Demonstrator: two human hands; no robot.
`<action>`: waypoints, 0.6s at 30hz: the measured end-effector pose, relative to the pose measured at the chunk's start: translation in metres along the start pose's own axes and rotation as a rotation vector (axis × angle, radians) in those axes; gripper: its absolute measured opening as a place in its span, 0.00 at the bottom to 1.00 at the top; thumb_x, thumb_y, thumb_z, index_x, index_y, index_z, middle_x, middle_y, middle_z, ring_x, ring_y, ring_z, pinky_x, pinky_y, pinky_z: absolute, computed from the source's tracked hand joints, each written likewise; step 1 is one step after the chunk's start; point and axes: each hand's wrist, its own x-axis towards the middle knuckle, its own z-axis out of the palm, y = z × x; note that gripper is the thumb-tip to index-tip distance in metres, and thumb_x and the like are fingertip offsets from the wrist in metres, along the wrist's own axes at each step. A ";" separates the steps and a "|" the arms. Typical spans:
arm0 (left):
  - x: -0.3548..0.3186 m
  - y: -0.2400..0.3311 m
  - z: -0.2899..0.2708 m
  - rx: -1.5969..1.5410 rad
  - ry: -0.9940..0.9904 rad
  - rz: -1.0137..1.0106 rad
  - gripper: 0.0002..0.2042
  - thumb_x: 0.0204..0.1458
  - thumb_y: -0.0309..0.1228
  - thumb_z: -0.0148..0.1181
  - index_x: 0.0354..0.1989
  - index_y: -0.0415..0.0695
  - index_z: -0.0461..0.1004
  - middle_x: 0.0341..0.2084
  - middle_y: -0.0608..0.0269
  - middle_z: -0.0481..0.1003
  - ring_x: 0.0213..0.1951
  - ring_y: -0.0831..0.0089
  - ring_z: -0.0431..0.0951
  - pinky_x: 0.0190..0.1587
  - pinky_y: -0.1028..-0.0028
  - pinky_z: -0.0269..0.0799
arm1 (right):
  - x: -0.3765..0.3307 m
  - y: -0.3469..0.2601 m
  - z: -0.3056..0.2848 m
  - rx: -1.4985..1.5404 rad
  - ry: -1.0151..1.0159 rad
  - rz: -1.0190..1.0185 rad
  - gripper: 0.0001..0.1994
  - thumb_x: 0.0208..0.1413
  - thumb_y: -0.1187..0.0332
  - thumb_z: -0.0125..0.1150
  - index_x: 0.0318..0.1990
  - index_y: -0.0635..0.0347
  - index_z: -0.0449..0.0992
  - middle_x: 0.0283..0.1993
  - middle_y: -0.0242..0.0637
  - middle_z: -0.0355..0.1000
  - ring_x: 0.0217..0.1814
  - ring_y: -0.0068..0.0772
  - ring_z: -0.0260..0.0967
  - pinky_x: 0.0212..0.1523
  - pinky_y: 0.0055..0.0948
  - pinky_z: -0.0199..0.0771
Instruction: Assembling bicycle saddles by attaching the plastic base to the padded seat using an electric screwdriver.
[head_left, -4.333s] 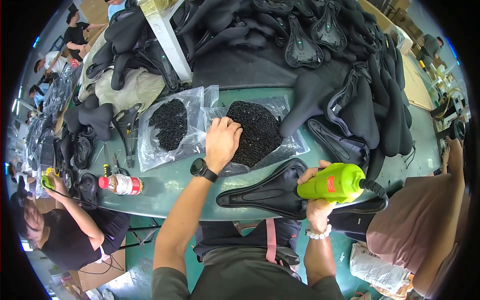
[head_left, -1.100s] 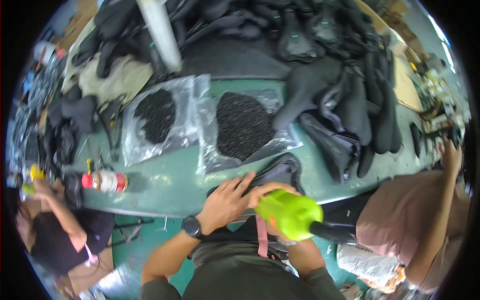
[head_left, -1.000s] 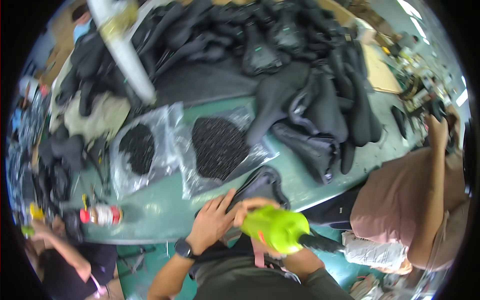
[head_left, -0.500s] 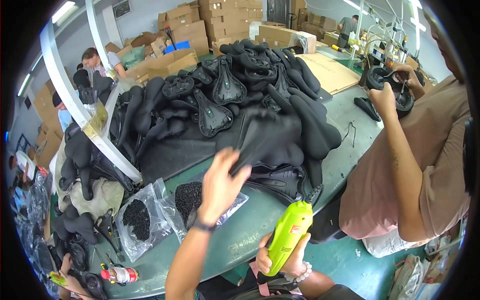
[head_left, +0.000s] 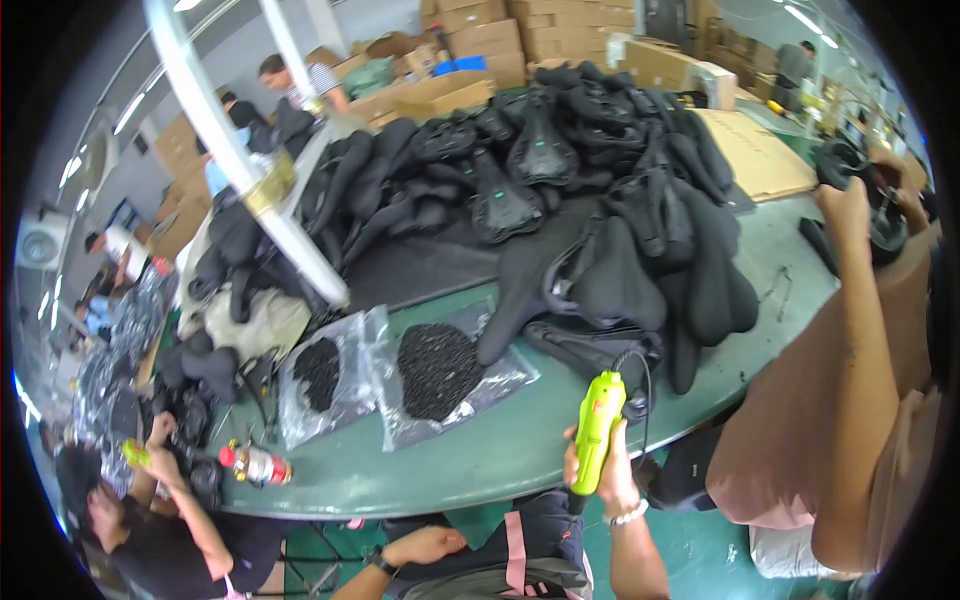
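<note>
My right hand (head_left: 611,465) grips a lime-green electric screwdriver (head_left: 598,430), held upright by the near table edge with its corded end towards the saddles. Low at my waist, in front of the table, my left hand (head_left: 425,545) is curled, its back showing; whatever it may hold is hidden. A black bicycle saddle (head_left: 610,275) rests at the front of a big pile of black saddles (head_left: 530,140). Under it lies another saddle, underside up (head_left: 590,345). Two clear plastic bags hold small black parts, one nearer (head_left: 438,370) and one farther left (head_left: 318,375).
A white metal post (head_left: 235,160) rises at the table's left. On the green table (head_left: 450,460) stands a red-capped bottle (head_left: 255,465). A co-worker in a brown shirt (head_left: 810,430) holds a saddle at right; another co-worker (head_left: 110,510) sits at lower left. Flat cardboard (head_left: 755,150) lies at far right.
My left hand has left the saddles and dropped to my waist. The saddle blurred beneath it before now lies at the pile's front. The view has swung, shifting the table rightward.
</note>
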 end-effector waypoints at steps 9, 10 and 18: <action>0.169 -0.157 0.108 0.533 -0.264 -0.237 0.14 0.54 0.41 0.51 0.41 0.47 0.77 0.32 0.48 0.77 0.36 0.58 0.78 0.40 0.61 0.73 | 0.034 0.010 -0.019 -0.025 -0.049 0.161 0.47 0.54 0.24 0.24 0.49 0.67 0.66 0.21 0.41 0.64 0.18 0.39 0.61 0.25 0.37 0.65; 0.173 -0.169 0.117 0.520 -0.276 -0.231 0.14 0.54 0.41 0.51 0.41 0.47 0.77 0.32 0.48 0.77 0.36 0.58 0.78 0.40 0.61 0.73 | 0.036 0.013 -0.023 0.039 -0.100 0.188 0.48 0.52 0.23 0.25 0.49 0.67 0.66 0.21 0.41 0.63 0.18 0.38 0.61 0.25 0.37 0.64; 0.223 -0.182 0.100 0.350 -0.276 -0.080 0.15 0.56 0.41 0.50 0.44 0.45 0.76 0.35 0.48 0.77 0.39 0.56 0.77 0.43 0.61 0.72 | 0.021 0.005 -0.039 0.267 0.059 0.224 0.53 0.41 0.16 0.34 0.47 0.66 0.69 0.16 0.41 0.61 0.14 0.38 0.57 0.20 0.36 0.58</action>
